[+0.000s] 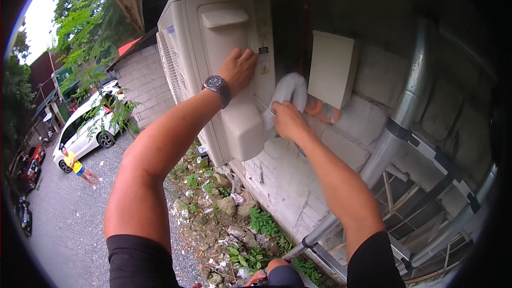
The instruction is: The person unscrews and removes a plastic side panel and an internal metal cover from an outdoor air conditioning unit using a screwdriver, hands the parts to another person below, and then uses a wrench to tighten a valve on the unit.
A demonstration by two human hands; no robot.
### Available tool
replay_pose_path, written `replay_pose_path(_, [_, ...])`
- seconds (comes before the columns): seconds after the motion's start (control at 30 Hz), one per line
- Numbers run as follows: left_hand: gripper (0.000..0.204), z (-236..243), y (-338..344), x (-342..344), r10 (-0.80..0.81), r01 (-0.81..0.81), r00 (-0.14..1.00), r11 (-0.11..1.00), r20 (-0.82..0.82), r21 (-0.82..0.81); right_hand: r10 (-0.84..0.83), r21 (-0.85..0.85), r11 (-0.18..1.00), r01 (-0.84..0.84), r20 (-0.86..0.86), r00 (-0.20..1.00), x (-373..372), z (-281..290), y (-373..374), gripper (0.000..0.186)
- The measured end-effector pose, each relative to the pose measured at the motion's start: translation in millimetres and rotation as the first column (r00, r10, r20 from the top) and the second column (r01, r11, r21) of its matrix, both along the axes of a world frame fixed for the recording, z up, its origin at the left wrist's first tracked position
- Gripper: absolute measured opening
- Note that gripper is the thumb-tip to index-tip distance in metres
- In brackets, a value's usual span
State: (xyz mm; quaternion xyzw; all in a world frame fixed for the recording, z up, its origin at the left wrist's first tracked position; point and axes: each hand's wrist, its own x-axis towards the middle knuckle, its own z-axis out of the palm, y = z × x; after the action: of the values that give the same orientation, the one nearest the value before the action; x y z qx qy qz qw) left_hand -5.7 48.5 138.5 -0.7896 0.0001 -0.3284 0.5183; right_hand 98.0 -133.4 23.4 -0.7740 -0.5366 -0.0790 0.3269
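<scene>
The beige outdoor unit of an air conditioner (256, 26) fills the upper middle, its service cover (242, 133) facing me. My left hand (239, 69), with a black watch on the wrist, rests against this side panel with bent fingers, near small warning labels. Lower and to the right, my right hand (289, 121) grips a screwdriver (263, 104). Its thin metal shaft points up and left, with the tip at the cover's edge; the handle is hidden in my fist. A white wrapped pipe (290, 88) curves just behind that hand.
A beige box (332, 69) hangs on the block wall (368, 120), with orange conduit (322, 111) below it. A metal ladder (392, 144) leans at right. Rubble and plants (264, 221) lie far below; a person in yellow (73, 161) stands by a white car (88, 128).
</scene>
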Motion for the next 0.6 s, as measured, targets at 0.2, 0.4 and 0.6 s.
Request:
replay_pose_path(0.2, [0.016, 8, -7, 8, 0.010, -0.016, 0.998, 0.994, -0.059, -0.108, 0.026, -0.010, 1.000, -0.025, 0.006, 1.000, 8, -10, 8, 0.023])
replay_pose_path(0.4, [0.017, -4, 4, 14, -0.016, 0.017, 1.000, 1.000, 0.011, -0.024, 0.039, -0.013, 0.999, -0.040, -0.038, 0.998, 5, -15, 7, 0.022])
replay_pose_path(0.6, [0.018, -5, 1, 7, -0.018, 0.017, 1.000, 0.995, -0.003, -0.097, 0.062, -0.025, 0.998, -0.065, -0.104, 0.993, 14, -27, 15, 0.023])
